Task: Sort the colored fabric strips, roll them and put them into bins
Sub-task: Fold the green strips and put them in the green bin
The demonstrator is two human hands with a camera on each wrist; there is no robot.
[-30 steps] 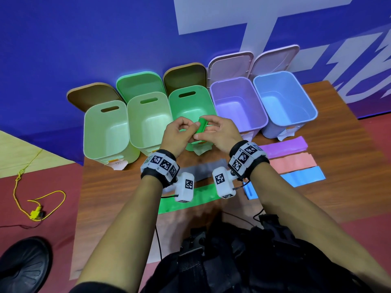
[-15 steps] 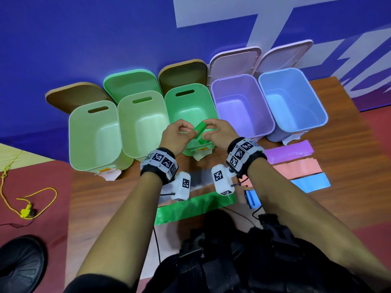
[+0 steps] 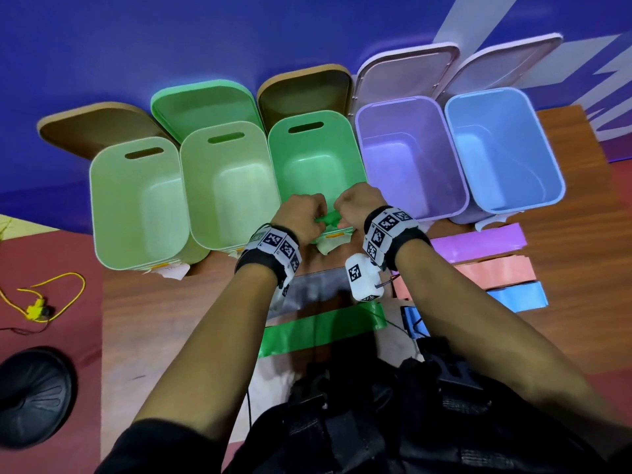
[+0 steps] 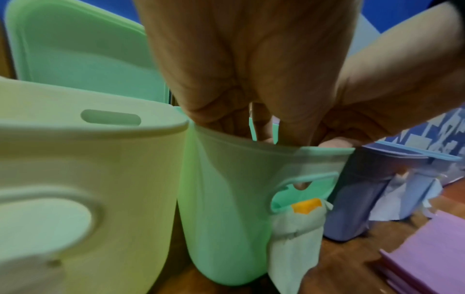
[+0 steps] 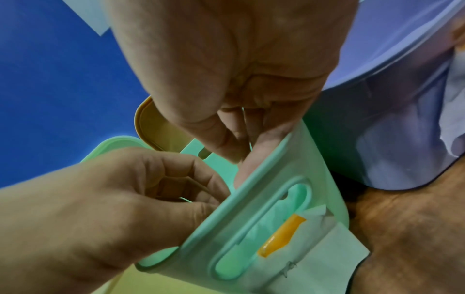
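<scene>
Two hands are met over the near rim of the green bin (image 3: 355, 172), third in the row of five. On the left, the left hand (image 3: 301, 217) is seen with fingers curled, pinching one end of the rolled green strip (image 3: 327, 218). The roll is held between the hands, its long axis lying roughly crosswise, left to right, just above and barely inside the bin's front edge. To the right, the right hand (image 3: 357, 208) is likewise curled and grips the other end. Neither hand is clearly nearer; the roll is shared evenly, and the bin's opening lies just beyond the fingertips, so a short forward drop would seem to be called for.

Much is hidden. In the head view only a small green patch shows between the knuckles. In the wrist views the roll is masked by fingers and rim; thin green edges alone can be made out, and how tightly it is wound cannot be told.
</scene>
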